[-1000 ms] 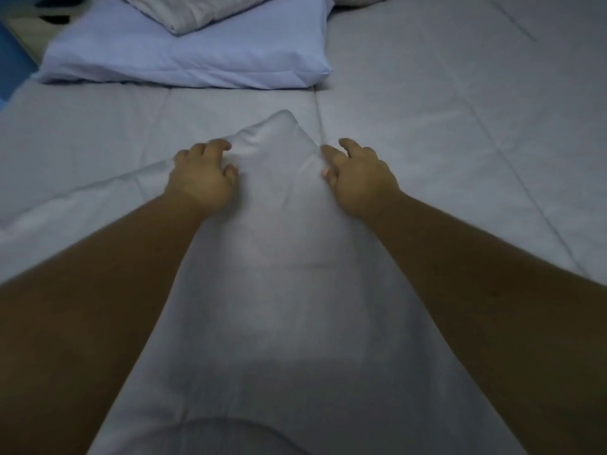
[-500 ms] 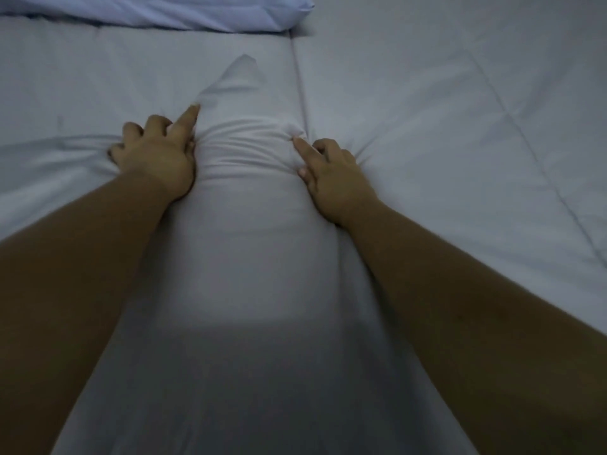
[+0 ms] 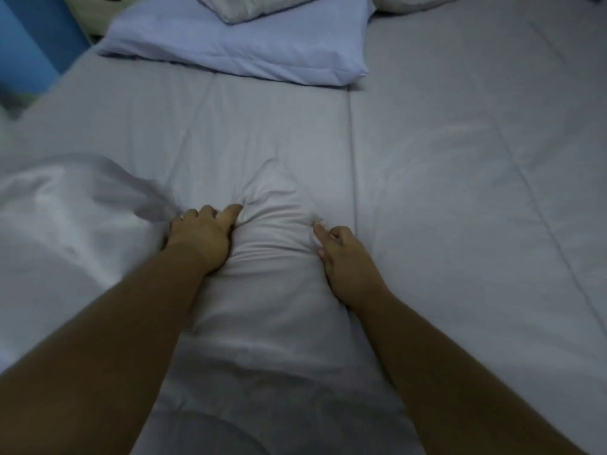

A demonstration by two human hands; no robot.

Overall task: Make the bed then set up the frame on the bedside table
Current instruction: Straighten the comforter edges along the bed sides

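Observation:
A white cover [image 3: 272, 257] lies bunched between my arms on the pale grey bed sheet [image 3: 460, 159]. My left hand [image 3: 200, 234] grips the cover's left side, fingers curled into the fabric. On the right side, my right hand [image 3: 341, 254] pinches a fold of the same cover. The cover's pointed corner [image 3: 279, 172] sticks out just beyond my fingers. More of the cover billows up at the left [image 3: 65, 218]. No frame or bedside table is visible.
A light blue pillow [image 3: 249, 44] lies at the head of the bed with a white pillow [image 3: 253, 4] on top of it. A blue wall or panel [image 3: 29, 41] stands past the bed's left edge. A seam [image 3: 353, 159] runs down the sheet.
Both hands have drawn the cover back toward me and bunched it tighter. The cover's left part has lifted and billowed. The view has tilted up, showing the pillows again.

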